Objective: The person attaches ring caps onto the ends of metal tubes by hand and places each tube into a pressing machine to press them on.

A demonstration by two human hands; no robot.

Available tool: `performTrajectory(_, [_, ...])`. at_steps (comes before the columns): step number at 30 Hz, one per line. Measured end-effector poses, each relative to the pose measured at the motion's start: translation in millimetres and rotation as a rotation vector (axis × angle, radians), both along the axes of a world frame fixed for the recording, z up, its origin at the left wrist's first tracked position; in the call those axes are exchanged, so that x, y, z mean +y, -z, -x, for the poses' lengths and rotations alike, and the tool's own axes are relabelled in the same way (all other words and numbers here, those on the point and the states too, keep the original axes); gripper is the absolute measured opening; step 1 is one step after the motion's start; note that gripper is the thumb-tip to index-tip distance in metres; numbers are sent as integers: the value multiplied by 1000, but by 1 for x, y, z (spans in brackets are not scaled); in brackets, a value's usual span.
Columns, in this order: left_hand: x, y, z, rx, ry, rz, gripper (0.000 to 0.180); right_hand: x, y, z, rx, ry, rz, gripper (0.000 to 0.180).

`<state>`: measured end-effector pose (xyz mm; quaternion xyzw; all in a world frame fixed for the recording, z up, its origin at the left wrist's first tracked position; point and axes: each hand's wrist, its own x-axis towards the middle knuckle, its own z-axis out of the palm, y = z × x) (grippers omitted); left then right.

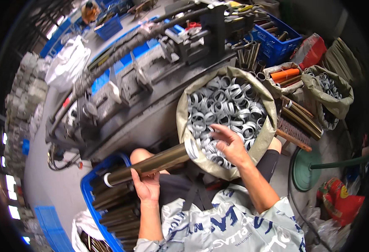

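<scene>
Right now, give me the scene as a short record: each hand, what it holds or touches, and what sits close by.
left hand: grips a brass-coloured tube, a silver ring on each end
right hand: fingers spread, reaching into the sack of silver rings
blue crate: more tubes, at the person's left
ahead: dark machine

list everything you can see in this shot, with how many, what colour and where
Brass-coloured metal tube: one, held across the lap, white ring on each end.
Silver metal rings: too many to count, filling the sack.
Tan woven sack: one, open, centre.
Blue plastic crate of brass-coloured tubes: one, lower left.
Grey metal press machine: one, top centre.
Second tan sack of rings: one, right.
Left hand: grips the tube.
Right hand: in the rings.
</scene>
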<state>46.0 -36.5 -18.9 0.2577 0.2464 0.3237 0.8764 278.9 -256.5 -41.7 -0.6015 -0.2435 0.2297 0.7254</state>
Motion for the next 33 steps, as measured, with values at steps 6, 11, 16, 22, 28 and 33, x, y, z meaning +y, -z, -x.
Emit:
performTrajectory(6, [41, 15, -35, -63, 41, -73, 36, -49, 69, -48, -798, 392, 883, 70])
performTrajectory(11, [124, -32, -169, -145, 87, -226, 36, -50, 62, -45, -950, 376, 896, 68])
performTrajectory(16, [215, -62, -270, 47, -184, -178, 54, -39, 65, -47, -937, 368, 846, 68])
performTrajectory(22, [249, -10, -285, 182, -183, -121, 69, -23, 64, -47, -938, 346, 916, 76])
performTrajectory(28, [225, -1, -302, 286, -247, -45, 58, -32, 73, -48, -935, 356, 932, 80])
performTrajectory(33, [232, -3, -296, 307, -221, -86, 57, -34, 68, -47, -924, 356, 933, 79])
